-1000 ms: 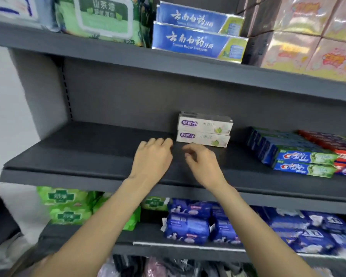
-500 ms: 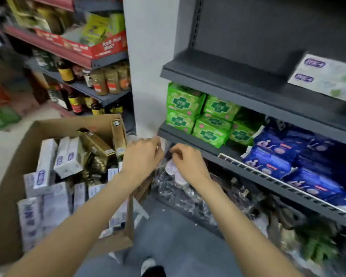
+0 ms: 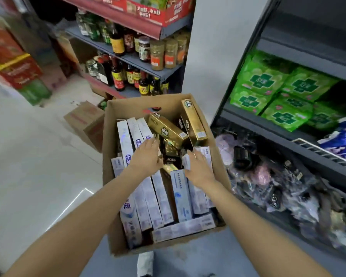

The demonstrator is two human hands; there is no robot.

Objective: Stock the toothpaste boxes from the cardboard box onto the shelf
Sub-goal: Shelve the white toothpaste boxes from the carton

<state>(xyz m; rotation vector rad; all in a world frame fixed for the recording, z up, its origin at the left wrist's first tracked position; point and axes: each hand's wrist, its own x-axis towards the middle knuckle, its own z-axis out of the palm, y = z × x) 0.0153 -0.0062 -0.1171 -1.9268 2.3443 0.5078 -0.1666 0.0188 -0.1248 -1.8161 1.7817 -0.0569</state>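
Nearest us the cardboard box [image 3: 116, 136] holds white toothpaste boxes [image 3: 160, 198], print too blurred to read; our left hand [image 3: 146, 156] lies spread on them, grasping nothing, our right hand [image 3: 198, 168] curls round one white end, gold boxes [image 3: 166, 127] beyond, green packs [image 3: 256, 81] on the shelf [image 3: 300, 56].

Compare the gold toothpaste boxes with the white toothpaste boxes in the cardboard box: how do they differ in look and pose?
The gold toothpaste boxes are shiny gold; the white toothpaste boxes are pale with blue print. The gold ones lie tilted and jumbled at the far end of the cardboard box; most white ones lie in rough parallel rows nearer the person. Both are long, slim cartons.
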